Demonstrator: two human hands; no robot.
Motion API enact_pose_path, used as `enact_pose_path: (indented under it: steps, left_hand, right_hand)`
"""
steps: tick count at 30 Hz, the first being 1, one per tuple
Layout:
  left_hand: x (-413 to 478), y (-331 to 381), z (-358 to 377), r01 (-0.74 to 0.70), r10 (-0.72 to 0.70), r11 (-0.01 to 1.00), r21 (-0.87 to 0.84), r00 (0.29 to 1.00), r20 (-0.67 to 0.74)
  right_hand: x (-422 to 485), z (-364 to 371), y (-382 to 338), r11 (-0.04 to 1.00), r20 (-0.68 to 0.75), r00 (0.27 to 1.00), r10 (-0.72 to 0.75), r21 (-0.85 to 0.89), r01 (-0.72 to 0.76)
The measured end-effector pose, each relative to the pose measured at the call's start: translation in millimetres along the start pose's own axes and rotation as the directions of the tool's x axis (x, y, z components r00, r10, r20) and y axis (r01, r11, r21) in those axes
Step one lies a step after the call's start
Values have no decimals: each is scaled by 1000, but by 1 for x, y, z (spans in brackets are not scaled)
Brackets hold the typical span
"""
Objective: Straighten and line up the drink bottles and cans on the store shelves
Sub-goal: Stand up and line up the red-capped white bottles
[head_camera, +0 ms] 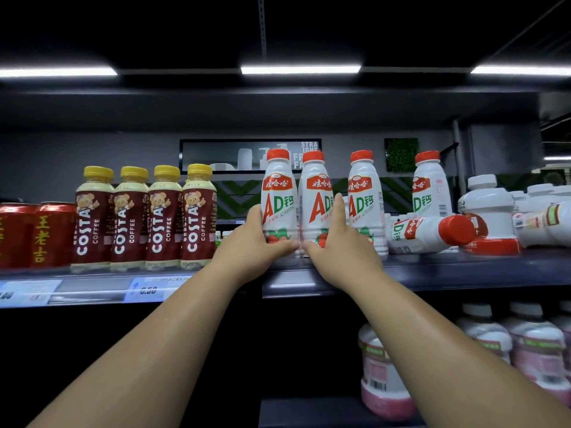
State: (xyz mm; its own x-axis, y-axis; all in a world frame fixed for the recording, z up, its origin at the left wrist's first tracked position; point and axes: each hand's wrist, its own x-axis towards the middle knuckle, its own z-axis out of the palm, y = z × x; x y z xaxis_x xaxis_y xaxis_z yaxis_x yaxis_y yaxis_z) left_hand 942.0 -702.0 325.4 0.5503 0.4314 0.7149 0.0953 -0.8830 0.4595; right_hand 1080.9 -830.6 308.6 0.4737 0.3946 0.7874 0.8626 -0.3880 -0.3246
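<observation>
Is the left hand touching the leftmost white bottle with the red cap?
Touching. The head view shows the left hand gripping the lower part of the white bottle, its thumb lying across the front with no gap.

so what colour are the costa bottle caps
Yellow caps, best seen in the head view.

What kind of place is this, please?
Most likely a shop's drinks aisle: Costa bottles and AD bottles stand in rows on a shelf, price tags run along its edge, and strip lights hang above.
</observation>
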Motion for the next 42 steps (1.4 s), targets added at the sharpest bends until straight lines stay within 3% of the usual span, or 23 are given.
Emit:
enact_pose_path:
  steps: [5,20,22,25,29,32,34,37,42]
  left_hand:
    - [-2,1,0,-18,19,999,34,1000,-23]
    - [-8,8,2,-25,29,998,50,996,-90]
    - [-12,13,3,-69,82,994,81,983,-166]
    - [-20,23,8,-129,220,941,314,936,-275]
    - [-28,60,25,-226,400,845,485,869,-292]
    - [-27,94,38,-321,526,774,546,805,-273]
    - [-23,110,47,-388,562,750,535,801,-207]
    - [-15,122,63,-428,548,736,524,831,-91]
    - [-4,129,81,-452,537,712,537,844,-2]
  right_hand:
    - [-7,-4,4,991,-46,999,14,131,-8]
    - [-14,-16,5,975,-15,996,-91,201,92]
    - [-18,-25,7,956,11,992,-122,269,114]
    - [-29,-48,14,911,-52,970,-236,335,239]
    - [-37,-100,25,838,-241,867,-436,244,489]
    - [-38,-136,49,800,-395,782,-483,164,577]
    - [-39,-148,71,818,-421,778,-467,127,560]
    - [-42,-145,102,901,-350,858,-376,79,427]
    - [-42,-121,129,946,-312,923,-227,154,285]
